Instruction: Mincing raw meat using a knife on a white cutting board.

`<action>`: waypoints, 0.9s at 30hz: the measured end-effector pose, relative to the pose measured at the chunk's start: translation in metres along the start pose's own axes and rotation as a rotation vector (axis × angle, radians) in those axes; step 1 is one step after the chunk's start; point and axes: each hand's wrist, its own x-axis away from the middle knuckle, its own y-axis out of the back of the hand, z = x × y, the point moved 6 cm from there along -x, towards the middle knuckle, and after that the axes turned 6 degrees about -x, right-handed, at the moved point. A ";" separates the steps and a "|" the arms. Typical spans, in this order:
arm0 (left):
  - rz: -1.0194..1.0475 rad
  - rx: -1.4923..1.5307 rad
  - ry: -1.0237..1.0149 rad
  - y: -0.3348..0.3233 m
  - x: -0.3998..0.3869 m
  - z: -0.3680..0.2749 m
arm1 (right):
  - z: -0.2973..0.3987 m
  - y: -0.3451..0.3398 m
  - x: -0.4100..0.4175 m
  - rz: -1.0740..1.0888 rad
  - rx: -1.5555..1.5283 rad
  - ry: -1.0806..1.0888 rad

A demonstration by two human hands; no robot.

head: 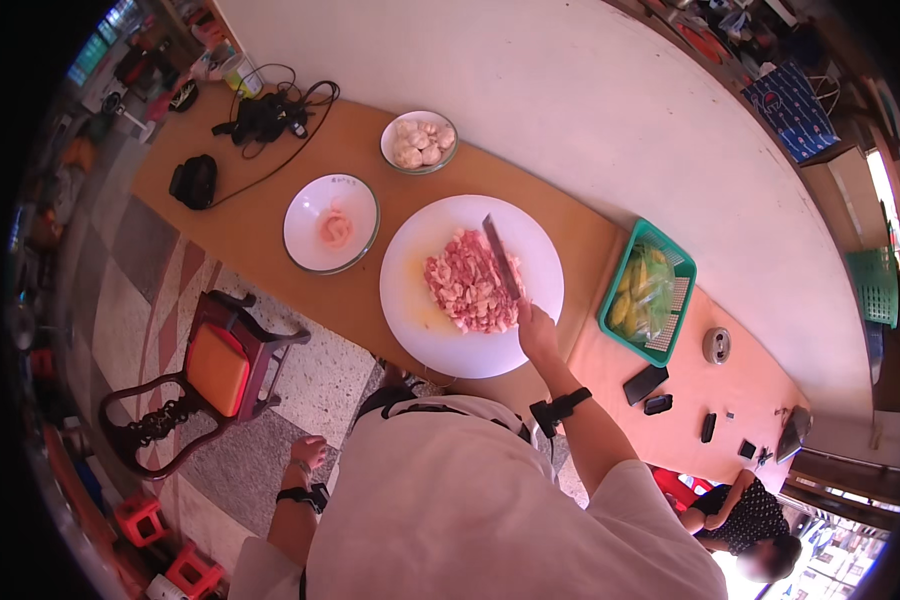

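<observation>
My right hand grips the handle of a cleaver. Its blade stands on edge at the right side of a pile of chopped raw meat. Pink and pale pieces of the meat lie heaped on a round white cutting board, which has a yellowish stain left of the pile. Down at my left side, away from the table, hangs my left hand; its fingers are curled and I see nothing in them. A white bowl with a little pinkish residue sits left of the board.
Behind the board is a bowl of garlic bulbs. A green plastic basket with bagged yellow-green produce stands to the right, near a phone. Black cables lie at the far left. A wooden chair stands left; another person sits right.
</observation>
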 end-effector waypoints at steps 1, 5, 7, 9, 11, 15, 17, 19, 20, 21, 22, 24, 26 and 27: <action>0.062 0.047 -0.029 -0.010 0.005 -0.007 | 0.005 0.010 0.006 -0.024 -0.082 -0.015; -0.072 -0.153 0.009 -0.019 0.007 -0.020 | -0.018 -0.005 0.007 0.003 0.080 0.010; 0.133 0.082 0.029 -0.008 -0.006 -0.003 | -0.008 -0.010 0.000 0.035 0.074 0.018; 0.005 0.046 -0.018 -0.005 -0.007 0.000 | 0.009 0.004 0.004 0.003 -0.037 -0.027; -0.061 -0.066 -0.047 -0.015 0.000 -0.011 | 0.014 0.011 0.011 -0.056 -0.108 -0.019; -0.051 -0.055 -0.011 -0.017 0.002 -0.017 | -0.017 -0.010 0.003 0.074 0.075 -0.016; -0.024 -0.031 0.033 -0.016 0.004 -0.011 | -0.005 -0.001 0.001 0.081 0.039 -0.074; -0.061 -0.020 -0.047 -0.012 0.002 -0.010 | 0.002 0.002 0.005 0.051 -0.007 -0.054; -0.060 -0.020 -0.044 -0.011 0.002 -0.005 | 0.005 -0.001 0.008 0.030 0.004 -0.042; -0.032 0.058 0.007 0.000 -0.003 0.012 | 0.007 -0.005 0.011 0.018 0.004 -0.024; 0.015 0.127 0.050 -0.004 -0.005 0.008 | 0.000 -0.015 0.009 0.092 0.067 -0.019; -0.017 0.009 0.044 -0.022 0.005 -0.007 | -0.014 -0.009 0.003 0.072 0.071 -0.032; -0.018 -0.039 0.010 -0.020 0.012 -0.007 | -0.003 -0.001 0.005 0.032 0.011 -0.029; -0.022 -0.034 0.015 -0.019 0.013 -0.006 | 0.000 0.000 0.008 0.040 0.011 -0.028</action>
